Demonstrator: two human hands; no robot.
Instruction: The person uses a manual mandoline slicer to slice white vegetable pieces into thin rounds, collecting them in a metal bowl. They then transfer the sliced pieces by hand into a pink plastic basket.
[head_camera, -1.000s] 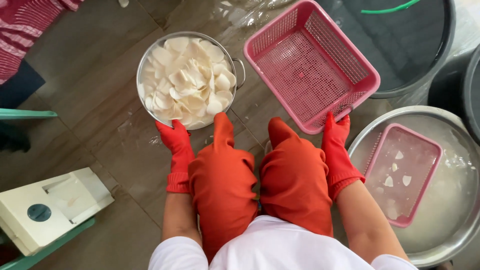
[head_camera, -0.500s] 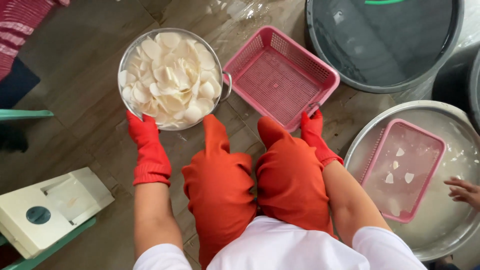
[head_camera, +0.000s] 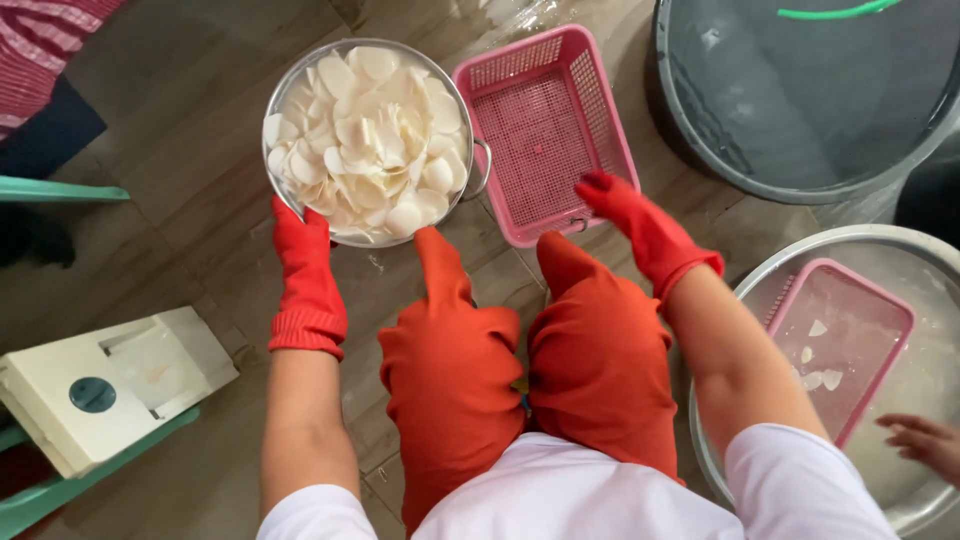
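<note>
A round metal bowl (head_camera: 282, 88) heaped with thin white slices (head_camera: 365, 140) stands on the wet floor in front of my knees. My left hand (head_camera: 303, 262), in a red rubber glove, grips its near left rim. To its right lies an empty pink plastic basket (head_camera: 545, 130). My right hand (head_camera: 640, 225), gloved the same, hovers just off the basket's near right edge with fingers spread and nothing in it.
A big grey tub of water (head_camera: 800, 100) with a green hose sits top right. A wide metal basin (head_camera: 900, 400) at right holds a second pink basket (head_camera: 850, 340) with a few slices; another person's hand (head_camera: 925, 440) reaches into it. A white slicer box (head_camera: 100, 385) rests lower left.
The bowl and the pink basket have both come closer to my knees. My right hand has let go of the basket's corner and now hovers open beside it.
</note>
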